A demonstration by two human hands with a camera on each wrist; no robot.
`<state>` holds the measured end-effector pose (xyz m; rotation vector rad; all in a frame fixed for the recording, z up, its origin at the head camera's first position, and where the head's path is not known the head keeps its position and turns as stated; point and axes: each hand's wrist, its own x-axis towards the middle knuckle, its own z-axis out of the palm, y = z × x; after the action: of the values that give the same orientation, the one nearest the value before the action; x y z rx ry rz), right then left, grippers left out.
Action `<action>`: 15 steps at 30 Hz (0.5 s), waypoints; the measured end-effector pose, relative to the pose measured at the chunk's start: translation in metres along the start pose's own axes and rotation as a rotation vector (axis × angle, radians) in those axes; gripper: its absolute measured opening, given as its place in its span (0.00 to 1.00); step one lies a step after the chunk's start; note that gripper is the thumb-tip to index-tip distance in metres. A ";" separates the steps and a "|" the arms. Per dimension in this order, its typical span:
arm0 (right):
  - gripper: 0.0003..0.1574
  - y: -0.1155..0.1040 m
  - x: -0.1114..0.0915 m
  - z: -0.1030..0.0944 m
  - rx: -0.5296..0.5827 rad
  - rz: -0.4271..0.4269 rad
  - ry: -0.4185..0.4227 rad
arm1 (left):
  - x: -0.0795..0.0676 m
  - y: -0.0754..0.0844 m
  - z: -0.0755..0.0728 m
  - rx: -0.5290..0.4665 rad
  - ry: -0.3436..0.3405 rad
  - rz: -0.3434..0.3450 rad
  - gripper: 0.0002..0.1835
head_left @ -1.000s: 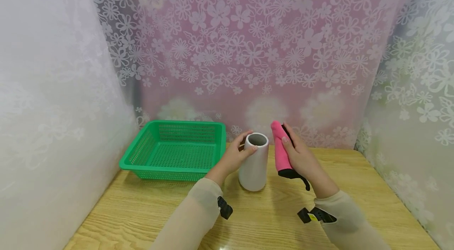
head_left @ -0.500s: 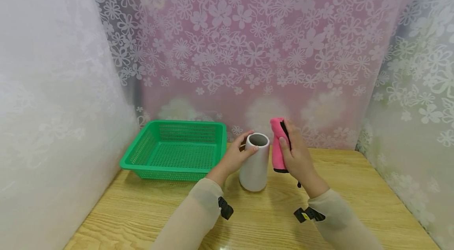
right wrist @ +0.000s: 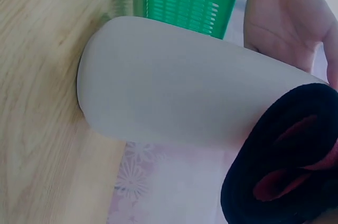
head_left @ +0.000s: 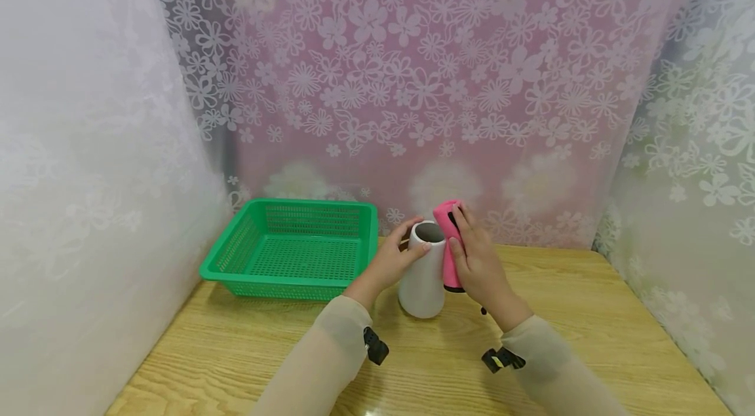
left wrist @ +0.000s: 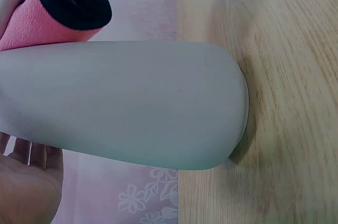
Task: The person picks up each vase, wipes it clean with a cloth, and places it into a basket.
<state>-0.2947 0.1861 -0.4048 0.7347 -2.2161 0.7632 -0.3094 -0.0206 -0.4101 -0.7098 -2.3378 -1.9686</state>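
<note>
A white vase (head_left: 421,285) with a round open mouth stands upright on the table. My left hand (head_left: 386,266) grips it just below the rim, thumb in front and fingers round the far side. My right hand (head_left: 483,266) holds a rolled pink cloth (head_left: 451,270) with black edging against the vase's right side. In the left wrist view the cloth (left wrist: 39,26) meets the wall of the vase (left wrist: 127,102). From the right wrist, the cloth's folded black end (right wrist: 311,108) covers the upper part of the vase (right wrist: 169,81).
To the left a green plastic basket (head_left: 289,282) with slotted sides sits on the wooden table (head_left: 413,370), close to the left hand. Behind the table hangs a pink flowered curtain (head_left: 377,88), with pale sheets on both sides.
My right hand has moved left with the pink cloth, from beside the vase to contact with its side. The left hand and the vase have stayed in place.
</note>
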 end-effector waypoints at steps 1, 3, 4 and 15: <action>0.39 -0.001 0.000 0.001 0.002 -0.006 0.001 | 0.000 0.000 0.000 -0.004 0.000 0.004 0.33; 0.39 -0.003 -0.001 0.002 0.006 -0.010 0.001 | -0.001 0.000 0.000 -0.010 -0.001 0.009 0.32; 0.39 -0.003 -0.001 0.003 0.009 -0.013 0.003 | -0.001 0.000 0.000 -0.012 -0.002 0.012 0.32; 0.36 -0.002 -0.003 0.012 0.058 0.059 -0.003 | 0.001 0.001 0.000 -0.005 -0.019 -0.006 0.34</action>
<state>-0.2963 0.1773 -0.4137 0.7017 -2.2354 0.8587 -0.3105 -0.0203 -0.4088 -0.7260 -2.3493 -1.9796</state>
